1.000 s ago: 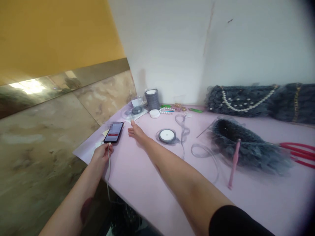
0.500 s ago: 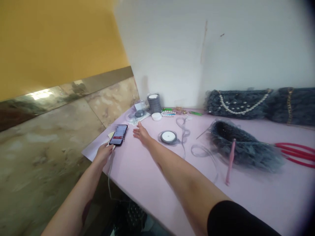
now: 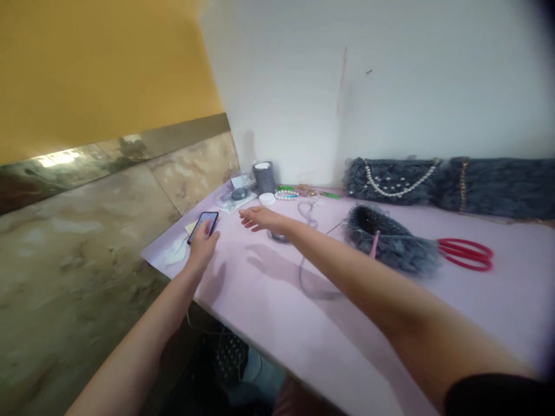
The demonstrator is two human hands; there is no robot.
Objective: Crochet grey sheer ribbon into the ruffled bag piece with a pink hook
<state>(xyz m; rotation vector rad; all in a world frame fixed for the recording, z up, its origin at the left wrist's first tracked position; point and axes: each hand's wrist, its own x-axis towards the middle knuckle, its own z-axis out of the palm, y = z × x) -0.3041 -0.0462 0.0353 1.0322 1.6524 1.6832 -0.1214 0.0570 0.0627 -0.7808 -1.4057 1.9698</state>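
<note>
A black phone (image 3: 203, 224) lies near the left corner of the pink table (image 3: 269, 312), its screen dark. My left hand (image 3: 203, 245) rests just below it with the fingertips touching its lower end, fingers loosely spread. My right hand (image 3: 259, 218) hovers above the table to the right of the phone, fingers stretched out and holding nothing. Behind my right wrist a ribbon spool (image 3: 277, 236) is mostly hidden.
A grey crocheted piece (image 3: 390, 241) with a pink hook (image 3: 373, 245) lies mid-table beside red scissors (image 3: 466, 253). Two grey bags (image 3: 392, 180) lean on the white wall. A grey spool stack (image 3: 263, 176), beads and small items sit at the back corner. Loose ribbon (image 3: 310, 283) trails forward.
The phone's screen has gone dark. My left hand let go of its cable end and moved up to the phone. My right hand lifted off the table and shifted right.
</note>
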